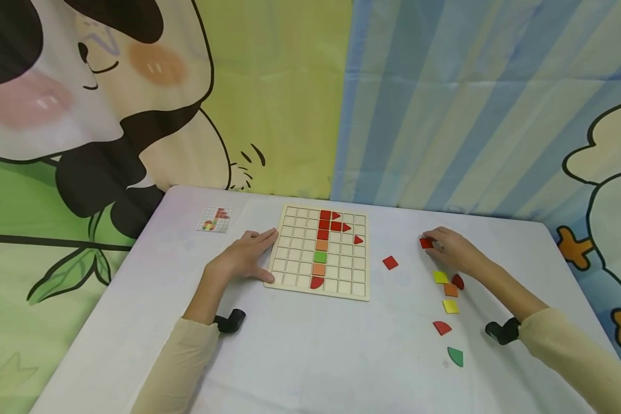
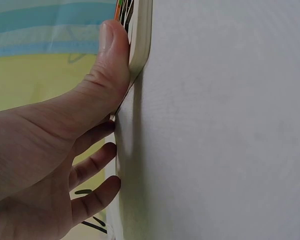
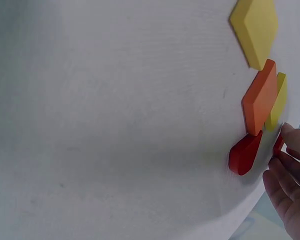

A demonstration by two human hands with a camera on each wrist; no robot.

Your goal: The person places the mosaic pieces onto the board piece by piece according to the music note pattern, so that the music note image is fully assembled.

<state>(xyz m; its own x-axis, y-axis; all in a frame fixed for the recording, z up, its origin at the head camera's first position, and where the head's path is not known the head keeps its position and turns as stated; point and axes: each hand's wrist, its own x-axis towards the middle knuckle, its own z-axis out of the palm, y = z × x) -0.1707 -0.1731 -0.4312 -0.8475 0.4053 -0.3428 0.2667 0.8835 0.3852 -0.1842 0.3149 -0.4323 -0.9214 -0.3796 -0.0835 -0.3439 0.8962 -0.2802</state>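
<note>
My right hand [image 1: 454,250] pinches a small red square tile [image 1: 426,243] between thumb and fingers at the table's right side; the right wrist view shows the tile's red edge [image 3: 278,143] at the fingertips. My left hand [image 1: 240,255] lies with spread fingers along the left side of a wooden grid board [image 1: 293,244]. Its thumb [image 2: 107,55] touches the board near the front-left corner. On the board, a column of red squares [image 1: 323,225], an orange, a green [image 1: 321,257] and another orange square ends in a red quarter-round. Red pointed pieces [image 1: 359,239] sit right of it.
A red square [image 1: 390,263] lies between board and right hand. Below that hand are yellow squares [image 1: 451,306], an orange square [image 1: 451,290], red quarter-rounds [image 1: 442,328] and a green quarter-round [image 1: 455,356]. A pattern card [image 1: 215,219] lies back left. A printed curtain [image 1: 279,86] hangs behind.
</note>
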